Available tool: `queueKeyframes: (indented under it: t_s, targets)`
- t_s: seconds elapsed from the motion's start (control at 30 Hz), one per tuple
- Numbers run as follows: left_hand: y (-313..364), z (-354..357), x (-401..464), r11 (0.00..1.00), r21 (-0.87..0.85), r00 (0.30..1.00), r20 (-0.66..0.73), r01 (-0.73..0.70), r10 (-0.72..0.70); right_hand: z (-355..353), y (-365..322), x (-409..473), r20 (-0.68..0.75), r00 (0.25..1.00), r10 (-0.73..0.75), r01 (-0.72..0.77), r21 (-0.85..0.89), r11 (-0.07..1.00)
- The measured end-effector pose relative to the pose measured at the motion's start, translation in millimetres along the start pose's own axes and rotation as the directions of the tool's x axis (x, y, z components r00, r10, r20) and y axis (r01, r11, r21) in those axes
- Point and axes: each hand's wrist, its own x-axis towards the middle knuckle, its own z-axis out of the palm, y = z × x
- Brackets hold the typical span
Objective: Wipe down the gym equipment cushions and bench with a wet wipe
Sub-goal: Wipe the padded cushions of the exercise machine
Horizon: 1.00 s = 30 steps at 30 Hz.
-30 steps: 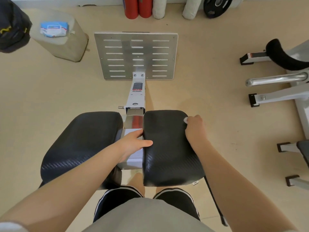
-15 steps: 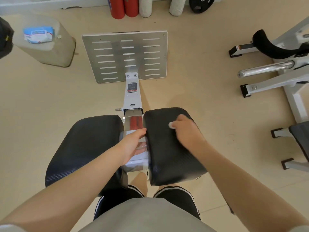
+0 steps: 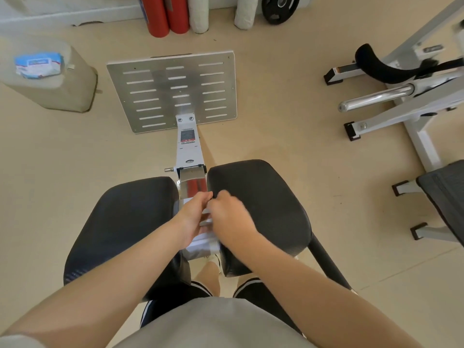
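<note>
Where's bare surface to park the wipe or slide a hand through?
Free: left cushion top, and right cushion outer half. Crowded: the gap between them, where left hand and right hand meet over the white frame.

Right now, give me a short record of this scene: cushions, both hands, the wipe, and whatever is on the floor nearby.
cushions: two black pads, left cushion and right cushion, with a white frame between them
left hand: over the gap, fingers toward the right cushion's inner edge
right hand: curled at that same inner edge
wet wipe: not visible, probably under the right hand
foot plate: slotted metal, ahead on the floor
wipes pack: on a beige block, far left
</note>
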Motion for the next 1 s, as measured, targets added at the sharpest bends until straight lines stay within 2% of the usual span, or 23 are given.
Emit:
queueKeyframes:
  t_s: [0.1, 0.17, 0.23, 0.37, 0.47, 0.53, 0.63, 0.77, 0.9, 1.0]
  targets:
    - [-5.7, -0.5, 2.2, 0.999, -0.03, 0.999, -0.031, 0.034, -0.035, 4.9, 0.0, -4.5, 0.013, 0.998, -0.066, 0.066, 0.011, 0.998]
    - [-8.6, 1.8, 3.6, 0.999, -0.036, 0.999, -0.037, 0.004, -0.006, 1.8, 17.0, -5.2, -0.064, 0.997, -0.038, 0.038, -0.01, 0.999]
    - [-10.2, 7.4, 0.1, 0.999, -0.024, 0.998, -0.046, -0.048, 0.047, -2.3, 42.6, -5.1, -0.134, 0.988, 0.079, -0.08, -0.002, 0.997]
    - [-14.9, 15.9, -3.4, 0.993, 0.028, 0.988, -0.095, -0.117, 0.119, -18.8, 106.0, -8.7, -0.156, 0.909, 0.386, -0.353, 0.203, 0.913]
    - [-22.9, 16.9, -5.5, 0.988, 0.031, 0.976, -0.153, -0.152, 0.155, -21.9, 118.7, -11.0, -0.184, 0.886, 0.426, -0.386, 0.218, 0.897]
    - [-28.9, 19.6, -12.6, 0.985, 0.015, 0.973, -0.153, -0.172, 0.173, -19.6, 100.2, -12.0, -0.168, 0.913, 0.371, -0.34, 0.189, 0.921]
    - [-40.8, 24.7, -23.3, 0.972, 0.019, 0.968, -0.081, -0.236, 0.236, -9.2, 50.6, -14.8, -0.14, 0.973, 0.183, -0.177, 0.056, 0.983]
    - [-64.6, 28.7, -35.7, 0.935, -0.133, 0.944, -0.064, -0.329, 0.323, 4.6, 1.6, -20.3, -0.09, 0.996, -0.015, 0.015, -0.005, 1.0]
    - [-88.0, 35.7, -42.8, 0.914, -0.129, 0.921, -0.124, -0.384, 0.369, 7.2, 11.0, -38.9, -0.116, 0.985, -0.124, 0.121, -0.028, 0.992]
    - [-97.8, 45.5, -49.3, 0.92, -0.11, 0.919, -0.168, -0.377, 0.357, 0.5, 48.2, -48.2, -0.168, 0.984, -0.066, 0.067, 0.001, 0.998]
